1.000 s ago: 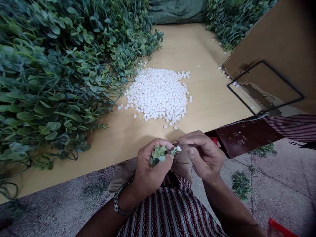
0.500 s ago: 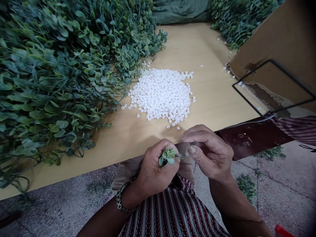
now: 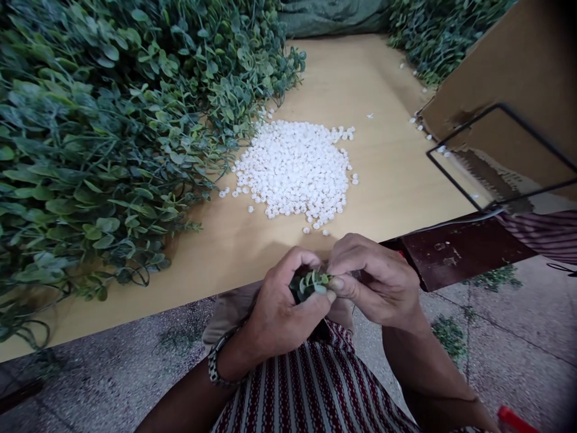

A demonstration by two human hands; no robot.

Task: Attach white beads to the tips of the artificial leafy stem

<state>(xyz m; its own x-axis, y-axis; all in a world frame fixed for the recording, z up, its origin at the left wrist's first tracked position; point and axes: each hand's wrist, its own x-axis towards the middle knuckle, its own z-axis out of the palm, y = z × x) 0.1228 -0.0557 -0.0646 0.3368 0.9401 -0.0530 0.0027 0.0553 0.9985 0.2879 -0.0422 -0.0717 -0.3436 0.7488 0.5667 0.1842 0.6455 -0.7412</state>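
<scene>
Just below the table's near edge, over my lap, my left hand point(image 3: 279, 307) is closed round a small green leafy sprig point(image 3: 309, 284). My right hand point(image 3: 376, 279) meets it from the right, thumb and fingers pinched against the sprig's tip. A heap of small white flower pieces point(image 3: 293, 168) lies on the light wooden table point(image 3: 387, 174), a short way beyond both hands. What the right fingertips pinch is hidden.
A big pile of green artificial foliage point(image 3: 103, 132) covers the table's left side. More foliage point(image 3: 437, 30) sits at the far right. A cardboard box point(image 3: 518, 78) with a black wire frame point(image 3: 496, 156) stands on the right. Green scraps point(image 3: 446, 337) lie on the speckled floor.
My hands have drawn together. The white piece seen at the sprig's tip a second ago is no longer visible, and my right fingers now press against the sprig.
</scene>
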